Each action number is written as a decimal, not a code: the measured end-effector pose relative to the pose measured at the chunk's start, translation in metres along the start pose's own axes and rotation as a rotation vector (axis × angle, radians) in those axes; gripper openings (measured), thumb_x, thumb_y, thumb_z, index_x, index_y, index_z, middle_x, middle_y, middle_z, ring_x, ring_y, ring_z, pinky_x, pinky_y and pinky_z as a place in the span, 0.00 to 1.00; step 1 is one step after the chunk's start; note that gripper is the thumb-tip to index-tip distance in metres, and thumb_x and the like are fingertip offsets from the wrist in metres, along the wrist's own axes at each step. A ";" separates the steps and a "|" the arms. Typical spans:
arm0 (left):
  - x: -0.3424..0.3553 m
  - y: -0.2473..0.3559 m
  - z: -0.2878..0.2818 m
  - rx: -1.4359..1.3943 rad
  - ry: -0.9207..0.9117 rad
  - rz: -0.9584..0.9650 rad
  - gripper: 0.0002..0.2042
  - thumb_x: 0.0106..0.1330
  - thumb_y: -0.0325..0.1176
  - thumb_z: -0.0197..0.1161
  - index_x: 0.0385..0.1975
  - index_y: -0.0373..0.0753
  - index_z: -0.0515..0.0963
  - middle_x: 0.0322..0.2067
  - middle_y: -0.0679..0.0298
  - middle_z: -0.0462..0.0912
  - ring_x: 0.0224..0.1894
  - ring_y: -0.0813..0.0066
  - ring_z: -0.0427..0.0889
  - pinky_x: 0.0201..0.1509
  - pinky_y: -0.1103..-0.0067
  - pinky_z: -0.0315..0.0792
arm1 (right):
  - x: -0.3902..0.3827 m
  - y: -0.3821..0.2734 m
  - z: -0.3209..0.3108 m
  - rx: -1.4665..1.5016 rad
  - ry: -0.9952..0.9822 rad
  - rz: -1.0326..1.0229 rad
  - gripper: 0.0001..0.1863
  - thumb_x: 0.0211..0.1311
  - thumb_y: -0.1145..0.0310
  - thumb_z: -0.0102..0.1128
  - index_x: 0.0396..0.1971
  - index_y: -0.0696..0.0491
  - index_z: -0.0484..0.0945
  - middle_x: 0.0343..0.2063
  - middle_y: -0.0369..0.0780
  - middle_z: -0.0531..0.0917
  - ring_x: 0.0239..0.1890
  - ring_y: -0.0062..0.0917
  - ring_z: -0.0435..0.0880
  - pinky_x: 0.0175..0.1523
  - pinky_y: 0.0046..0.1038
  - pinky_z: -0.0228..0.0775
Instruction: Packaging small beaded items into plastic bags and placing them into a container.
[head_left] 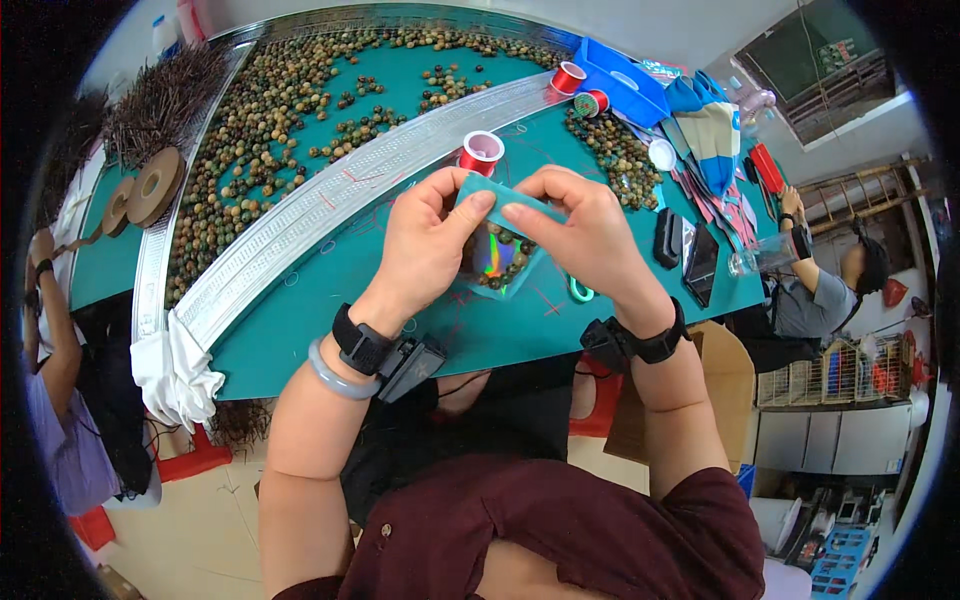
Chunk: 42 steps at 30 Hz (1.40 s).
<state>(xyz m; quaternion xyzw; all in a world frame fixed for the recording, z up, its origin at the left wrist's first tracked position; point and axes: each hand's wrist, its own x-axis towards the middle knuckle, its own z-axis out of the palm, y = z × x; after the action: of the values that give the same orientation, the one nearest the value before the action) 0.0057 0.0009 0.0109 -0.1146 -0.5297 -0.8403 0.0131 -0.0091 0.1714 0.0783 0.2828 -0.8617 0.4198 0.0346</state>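
Observation:
My left hand (pixel 425 235) and my right hand (pixel 590 235) both pinch the folded top of a small teal-edged clear pouch (pixel 495 285), thumbs pressed on it side by side. Inside show a string of dark mottled beads (pixel 518 262) and a shiny rainbow-coloured piece (pixel 492 255). A red thread spool (pixel 480 160) stands just behind my hands. Right of the pouch, below my right hand, lies a mint-green handled tool (pixel 580 295), partly hidden. Loose threads and small loops are scattered on the green table (pixel 300 340).
Bead heaps (pixel 250 120) lie beyond long metal trays (pixel 320 200). White gloves (pixel 175 375) hang at the front left edge. A blue tray (pixel 620 85), a black case (pixel 668 240) and a cardboard box (pixel 720 375) are rightward. Co-workers (pixel 830 280) work at both sides, one beside paper rolls (pixel 155 190).

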 end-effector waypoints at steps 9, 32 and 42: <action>-0.001 -0.002 0.004 0.085 -0.044 -0.029 0.06 0.66 0.31 0.63 0.35 0.36 0.77 0.24 0.74 0.77 0.25 0.91 0.71 0.28 0.88 0.66 | -0.007 0.009 0.003 -0.156 0.073 -0.168 0.08 0.57 0.72 0.63 0.32 0.61 0.78 0.27 0.43 0.78 0.28 0.31 0.78 0.32 0.30 0.68; -0.004 -0.003 0.002 0.206 -0.083 -0.077 0.07 0.65 0.32 0.64 0.32 0.36 0.78 0.24 0.73 0.79 0.26 0.91 0.73 0.29 0.88 0.67 | -0.029 0.011 0.002 -0.016 0.091 -0.047 0.06 0.57 0.73 0.63 0.30 0.60 0.78 0.24 0.42 0.76 0.26 0.30 0.77 0.29 0.30 0.66; -0.001 -0.003 0.002 0.151 -0.076 -0.099 0.07 0.65 0.33 0.64 0.31 0.37 0.77 0.23 0.74 0.78 0.25 0.92 0.71 0.27 0.89 0.65 | -0.028 0.014 0.002 -0.085 0.078 -0.055 0.06 0.57 0.73 0.63 0.30 0.60 0.78 0.25 0.42 0.77 0.28 0.30 0.77 0.33 0.29 0.66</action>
<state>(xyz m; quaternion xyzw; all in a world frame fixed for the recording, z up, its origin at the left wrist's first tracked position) 0.0068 0.0042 0.0088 -0.1186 -0.5968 -0.7926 -0.0396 0.0072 0.1892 0.0587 0.2883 -0.8687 0.3922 0.0916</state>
